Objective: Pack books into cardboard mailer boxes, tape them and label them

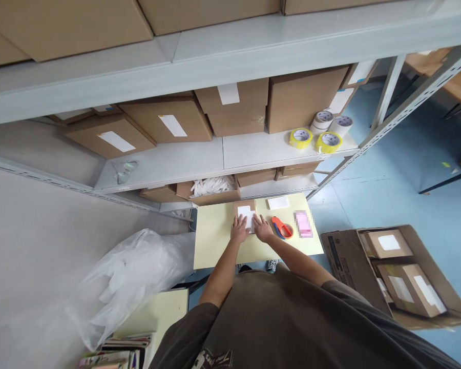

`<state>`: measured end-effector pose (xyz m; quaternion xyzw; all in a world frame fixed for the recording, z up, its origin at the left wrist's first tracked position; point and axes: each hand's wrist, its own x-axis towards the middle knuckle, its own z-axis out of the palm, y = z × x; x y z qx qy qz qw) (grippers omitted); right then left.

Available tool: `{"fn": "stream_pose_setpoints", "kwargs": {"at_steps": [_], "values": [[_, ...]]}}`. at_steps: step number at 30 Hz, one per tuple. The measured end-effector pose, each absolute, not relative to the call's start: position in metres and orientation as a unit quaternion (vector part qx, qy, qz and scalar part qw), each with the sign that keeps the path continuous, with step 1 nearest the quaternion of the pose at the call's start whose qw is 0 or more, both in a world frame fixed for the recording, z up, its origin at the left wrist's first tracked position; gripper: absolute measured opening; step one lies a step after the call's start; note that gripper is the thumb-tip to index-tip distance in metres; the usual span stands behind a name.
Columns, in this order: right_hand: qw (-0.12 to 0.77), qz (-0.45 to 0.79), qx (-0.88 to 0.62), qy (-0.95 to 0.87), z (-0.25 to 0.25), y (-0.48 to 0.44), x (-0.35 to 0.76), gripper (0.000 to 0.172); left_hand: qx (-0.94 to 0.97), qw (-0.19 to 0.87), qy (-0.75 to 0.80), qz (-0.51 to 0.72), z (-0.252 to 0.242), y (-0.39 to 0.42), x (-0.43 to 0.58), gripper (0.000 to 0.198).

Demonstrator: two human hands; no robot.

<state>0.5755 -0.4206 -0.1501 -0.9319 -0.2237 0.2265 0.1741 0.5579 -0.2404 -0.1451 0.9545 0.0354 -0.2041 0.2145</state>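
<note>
Both my hands rest flat on a small brown cardboard box [243,207] lying on a pale yellow table [215,241]. A white sheet or label [246,216] lies on top of the box, partly covered by my fingers. My left hand [240,229] presses on its left part, and my right hand [263,228] lies beside it on the right part. Neither hand closes around anything. To the right of my right hand sits an orange and blue tape dispenser [282,228].
A pink blurred item [303,224] and a white paper [278,203] lie on the table. Grey shelves [223,154] hold cardboard boxes and tape rolls [315,136] behind it. An open carton [395,277] stands on the blue floor at right; a plastic bag [130,287] lies at left.
</note>
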Motion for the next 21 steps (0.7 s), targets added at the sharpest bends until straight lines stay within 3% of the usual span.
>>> {"fn": "stream_pose_setpoints", "kwargs": {"at_steps": [5, 12, 16, 21], "values": [[0.194, 0.207, -0.932, -0.224, -0.162, -0.431, 0.521, 0.068, 0.953, 0.229, 0.025, -0.196, -0.150, -0.233, 0.557, 0.076], [0.331, 0.113, -0.935, -0.060, -0.167, -0.426, 0.498, 0.057, 0.939, 0.289, 0.018, -0.187, -0.151, -0.198, 0.560, 0.077], [0.393, 0.133, -0.908, 0.055, -0.165, -0.407, 0.517, 0.058, 0.904, 0.380, 0.034, -0.190, -0.154, -0.139, 0.557, 0.077], [0.474, 0.199, -0.854, 0.085, -0.157, -0.348, 0.547, 0.060, 0.834, 0.501, 0.186, -0.139, -0.151, -0.091, 0.532, 0.064]]}}
